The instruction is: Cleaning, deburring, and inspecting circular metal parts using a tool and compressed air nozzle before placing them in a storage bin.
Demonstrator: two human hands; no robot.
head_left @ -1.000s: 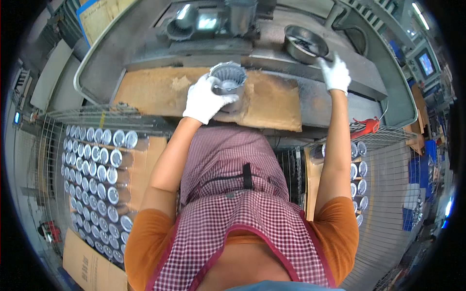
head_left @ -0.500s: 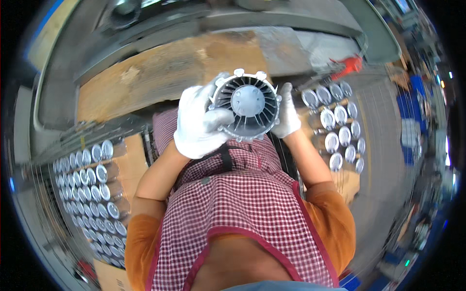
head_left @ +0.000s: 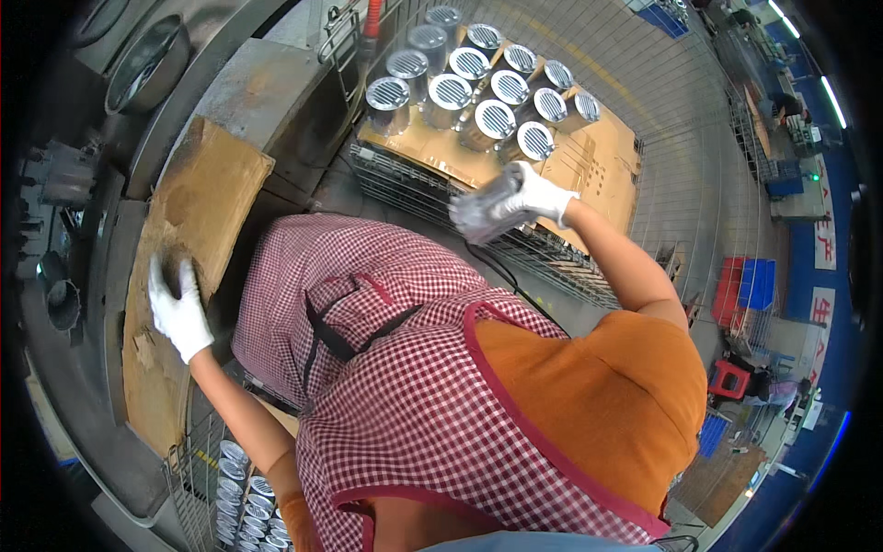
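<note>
In my white-gloved right hand is a silvery finned metal housing, smeared a little by motion, gripped by its side. I hold it low beside the near edge of a cardboard-covered wire cage. On that cardboard stand several like cylindrical metal housings, upright with slotted round tops. My left hand, also gloved in white, lies with spread fingers on or just over a worn brown board along the bench, holding nothing.
Another cage at the lower left holds rows of similar housings. Wire mesh walls rise beyond the right-hand cardboard. A metal bowl sits on the machine at upper left. Red and blue crates stand farther right.
I have turned toward the cage on the right. My left hand has let go of the housing and moved onto the board; my right hand has carried the housing toward the cage.
</note>
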